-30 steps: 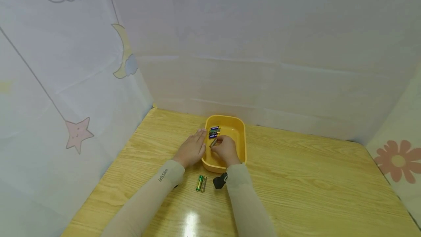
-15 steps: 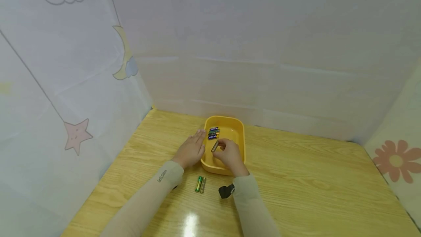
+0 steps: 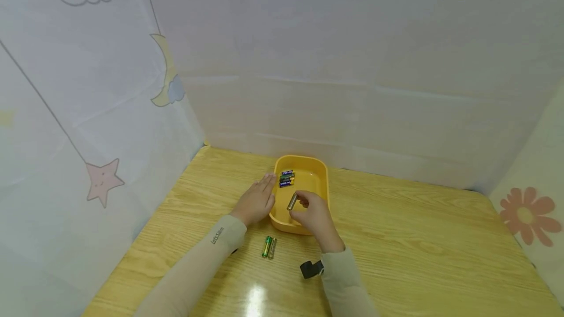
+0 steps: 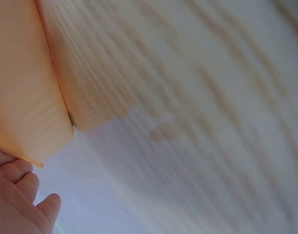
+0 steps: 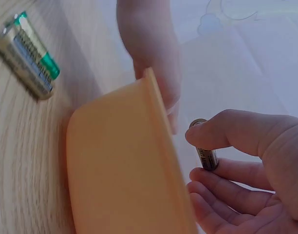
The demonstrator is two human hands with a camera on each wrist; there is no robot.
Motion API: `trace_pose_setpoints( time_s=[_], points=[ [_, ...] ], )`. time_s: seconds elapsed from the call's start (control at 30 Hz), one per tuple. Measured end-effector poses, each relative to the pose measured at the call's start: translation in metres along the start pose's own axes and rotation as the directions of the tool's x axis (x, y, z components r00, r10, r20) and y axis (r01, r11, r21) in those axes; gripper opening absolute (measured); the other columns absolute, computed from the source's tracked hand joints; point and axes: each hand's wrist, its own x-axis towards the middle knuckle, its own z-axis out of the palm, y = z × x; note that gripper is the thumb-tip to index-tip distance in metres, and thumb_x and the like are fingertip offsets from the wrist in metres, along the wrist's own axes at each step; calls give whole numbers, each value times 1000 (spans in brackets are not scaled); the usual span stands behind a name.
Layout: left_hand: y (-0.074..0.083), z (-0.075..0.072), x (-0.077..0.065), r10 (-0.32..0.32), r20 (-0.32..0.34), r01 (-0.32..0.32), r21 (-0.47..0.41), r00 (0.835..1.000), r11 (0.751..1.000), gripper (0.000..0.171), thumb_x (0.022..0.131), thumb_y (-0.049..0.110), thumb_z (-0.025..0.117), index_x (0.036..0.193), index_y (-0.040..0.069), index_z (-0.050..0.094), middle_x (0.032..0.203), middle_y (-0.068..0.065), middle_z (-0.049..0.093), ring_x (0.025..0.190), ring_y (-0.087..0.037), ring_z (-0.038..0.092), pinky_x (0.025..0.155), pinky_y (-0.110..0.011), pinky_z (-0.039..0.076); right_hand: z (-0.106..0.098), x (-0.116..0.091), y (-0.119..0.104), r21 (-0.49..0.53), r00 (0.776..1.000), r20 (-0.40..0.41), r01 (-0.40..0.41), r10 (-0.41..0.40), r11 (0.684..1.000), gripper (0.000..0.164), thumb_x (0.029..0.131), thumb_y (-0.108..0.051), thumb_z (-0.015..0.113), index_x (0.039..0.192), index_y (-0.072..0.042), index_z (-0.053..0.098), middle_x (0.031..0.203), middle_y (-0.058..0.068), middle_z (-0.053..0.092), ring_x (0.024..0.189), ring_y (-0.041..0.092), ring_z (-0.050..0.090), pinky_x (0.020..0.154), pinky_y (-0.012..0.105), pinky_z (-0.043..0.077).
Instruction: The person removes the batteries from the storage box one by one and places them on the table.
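Observation:
My right hand [image 3: 316, 215] pinches a gold-brown battery [image 3: 292, 202] between thumb and fingers, over the near part of a yellow plastic bin [image 3: 327, 185]. In the right wrist view that battery [image 5: 206, 151] stands clear above the bin's rim [image 5: 161, 105]. Against the bin's left side rests my left hand [image 3: 255, 203], its fingers stretched along the rim. The left wrist view catches these fingers [image 4: 27, 185] at the bin's edge. Several batteries [image 3: 286, 179], dark blue and green, lie side by side inside at the far left.
On the wood-grain table [image 3: 418, 238], in front of the bin, a green battery [image 3: 266, 247] and a gold one [image 3: 272, 248] lie together. White printed cloth [image 3: 308, 62] walls the table at the back and sides. A black strap device [image 3: 312, 269] sits at the right wrist.
My right hand has drawn back toward me and slightly right, lifting the gold-brown battery away from the row in the bin. The left hand has stayed in place.

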Motion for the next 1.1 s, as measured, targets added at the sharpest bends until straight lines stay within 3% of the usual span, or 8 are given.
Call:
trace_pose_setpoints(
  time_s=[0.27,0.5,0.8,1.1],
  points=[
    [0,0,0,-1,-2,1,-2,1000,1000,59,110,28,33,162,4,19,167,-10,19,154,-25,17,124,-50,21,-8,-15,-9,17,999,-5,54,-54,998,50,79,0,82,127,6,66,120,21,68,108,41,65,96,53,55],
    [0,1,0,-7,-11,7,-8,1000,1000,59,109,28,32,162,4,21,167,-10,20,154,-24,18,124,-49,21,-15,-30,-18,-31,998,9,68,-68,997,51,80,-1,82,128,6,66,122,20,67,108,40,65,95,53,56],
    [-2,4,0,-2,-19,2,9,1000,1000,58,110,29,31,162,5,21,168,-9,20,155,-24,18,124,-48,21,-17,-50,-26,-57,994,66,85,-82,995,51,80,-3,83,128,5,66,120,17,68,106,36,66,92,50,57],
    [-3,6,0,12,-13,-12,-3,1000,1000,59,109,29,32,161,4,21,167,-10,20,154,-26,18,124,-50,21,-10,-64,-20,-48,989,124,89,-83,995,52,79,-1,83,126,6,65,118,16,67,104,34,66,90,47,58]
  ],
)
